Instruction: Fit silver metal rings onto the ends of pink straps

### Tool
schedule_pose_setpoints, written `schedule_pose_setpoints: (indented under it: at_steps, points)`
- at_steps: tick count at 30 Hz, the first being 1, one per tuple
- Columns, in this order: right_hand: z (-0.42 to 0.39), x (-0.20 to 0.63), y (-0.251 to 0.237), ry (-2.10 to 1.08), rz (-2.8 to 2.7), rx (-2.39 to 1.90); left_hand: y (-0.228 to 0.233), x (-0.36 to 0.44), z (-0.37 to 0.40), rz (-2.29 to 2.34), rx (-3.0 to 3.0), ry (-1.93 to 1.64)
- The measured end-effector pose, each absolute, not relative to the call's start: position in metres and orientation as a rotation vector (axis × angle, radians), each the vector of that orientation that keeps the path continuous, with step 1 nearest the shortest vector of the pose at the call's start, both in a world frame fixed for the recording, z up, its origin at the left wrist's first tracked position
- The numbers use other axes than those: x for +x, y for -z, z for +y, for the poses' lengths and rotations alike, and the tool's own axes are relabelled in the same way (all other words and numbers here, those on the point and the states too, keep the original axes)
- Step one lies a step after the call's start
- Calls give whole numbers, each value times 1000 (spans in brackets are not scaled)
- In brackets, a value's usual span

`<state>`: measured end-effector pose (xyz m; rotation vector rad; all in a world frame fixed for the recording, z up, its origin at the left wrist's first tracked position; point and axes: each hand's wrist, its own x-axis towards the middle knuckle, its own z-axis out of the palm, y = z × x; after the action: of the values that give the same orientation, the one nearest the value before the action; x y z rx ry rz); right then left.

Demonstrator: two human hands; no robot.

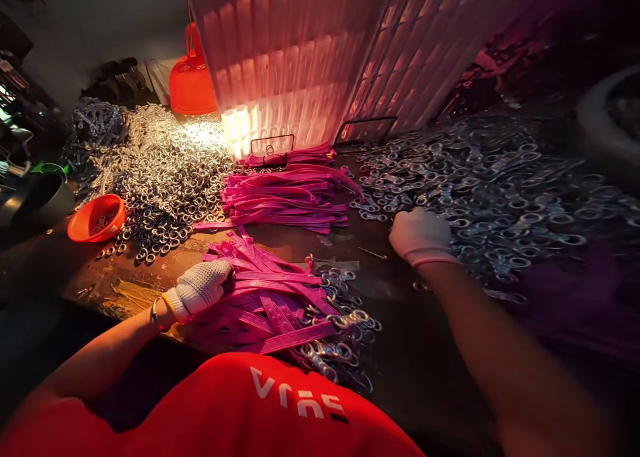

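My left hand [200,287], in a white knit glove, rests fingers-down on the near pile of pink straps [270,300] that have metal clasps [345,323] at their right ends. My right hand [420,235], also gloved, reaches forward with its fingers curled into the edge of a big heap of metal rings [505,190] on the right. Whether it holds a ring is hidden. A second stack of pink straps [290,200] without clasps lies farther back in the middle of the dark worktable [400,310].
Another large heap of metal rings [160,170] covers the left of the table, with a small orange bowl [96,218] beside it. An orange scoop [193,77] and a lit ribbed panel [300,63] stand behind. A dark bucket [43,197] sits at far left.
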<state>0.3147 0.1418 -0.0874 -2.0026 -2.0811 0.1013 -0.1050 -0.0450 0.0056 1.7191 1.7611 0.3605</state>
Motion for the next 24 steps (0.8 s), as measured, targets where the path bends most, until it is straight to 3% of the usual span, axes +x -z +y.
schedule_pose_setpoints:
  at_steps: [4, 11, 14, 17, 24]
  points:
    - [135, 310, 74, -68, -2143, -2025, -8, -106, -47, 1717, 1704, -529]
    - [120, 284, 41, -16, -2046, -2047, -32, -59, -73, 1191, 690, -750]
    - [83, 255, 20, -181, -2115, -1816, -31, -37, -75, 1030, 491, -739]
    - [26, 220, -1, -525, -2193, -1214, -26, -25, -70, 930, 407, -723]
    - [-34, 181, -26, -87, -2779, -846, -21, -21, -66, 801, 456, -495]
